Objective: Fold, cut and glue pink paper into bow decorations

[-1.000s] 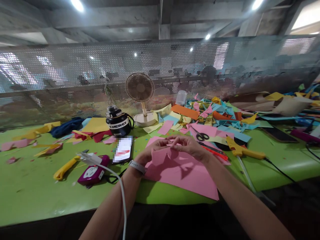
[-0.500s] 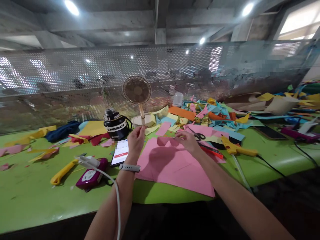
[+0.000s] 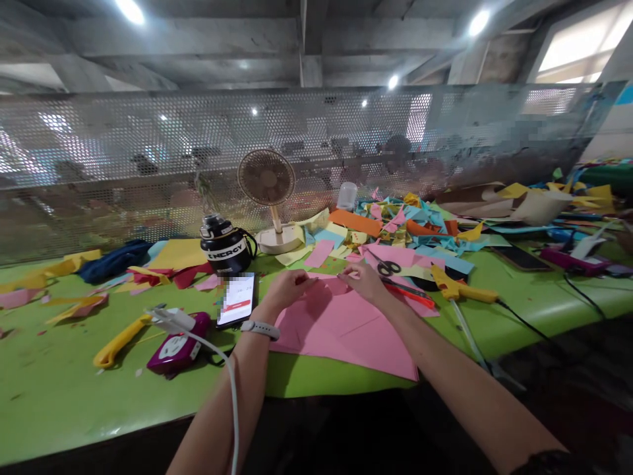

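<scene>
A large pink paper sheet (image 3: 346, 336) lies in front of me on the green table, with a smaller folded pink paper piece (image 3: 332, 286) raised over its far edge. My left hand (image 3: 289, 290) is closed, fingertips pinching the left end of the small piece. At its right end, my right hand (image 3: 363, 282) pinches the same piece between thumb and fingers. Just beyond my right hand lie black-handled scissors (image 3: 388, 266). A red-orange tool (image 3: 413, 295) rests beside my right wrist. How firmly my left fingertips grip is hard to see.
A lit phone (image 3: 238, 300), a black bottle (image 3: 225, 247) and a small fan (image 3: 267, 178) stand left of centre. A purple power strip (image 3: 178, 349) and yellow-handled cutter (image 3: 121, 342) lie at left. A yellow glue gun (image 3: 459, 290) is at right. Paper scraps (image 3: 425, 218) pile behind.
My left hand has come down and right from above the sheet's left side to the small pink piece. My right hand stays at its right end. The view has shifted slightly.
</scene>
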Tool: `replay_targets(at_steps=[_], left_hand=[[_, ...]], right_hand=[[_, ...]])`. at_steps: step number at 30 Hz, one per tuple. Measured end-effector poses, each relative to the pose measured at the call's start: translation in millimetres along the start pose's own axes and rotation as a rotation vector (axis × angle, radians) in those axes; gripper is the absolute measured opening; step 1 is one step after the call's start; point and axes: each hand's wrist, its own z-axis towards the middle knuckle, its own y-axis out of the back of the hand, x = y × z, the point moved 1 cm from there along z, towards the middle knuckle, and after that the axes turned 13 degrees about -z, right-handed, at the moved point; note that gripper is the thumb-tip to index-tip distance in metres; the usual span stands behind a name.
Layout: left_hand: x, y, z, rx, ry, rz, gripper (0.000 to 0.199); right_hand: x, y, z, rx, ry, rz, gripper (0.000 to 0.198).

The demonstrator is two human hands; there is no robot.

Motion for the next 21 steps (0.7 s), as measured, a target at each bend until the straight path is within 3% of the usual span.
replay_targets(at_steps=[8, 17, 21], left_hand=[[4.5, 3.2, -1.3, -0.128, 0.015, 0.017, 0.041], [8.1, 11.2, 0.3, -0.541, 0.023, -0.049, 0.042], [8.9, 11.6, 0.3, -0.537, 0.059, -0.064, 0.041]], right_hand=[[-2.4, 5.2, 1.5, -0.101, -0.055, -0.043, 0.016], [-6.4, 10.6, 2.2, -0.210, -0.081, -0.067, 0.018], [-4.7, 9.7, -0.6, -0.213, -0.074, -0.081, 0.017]])
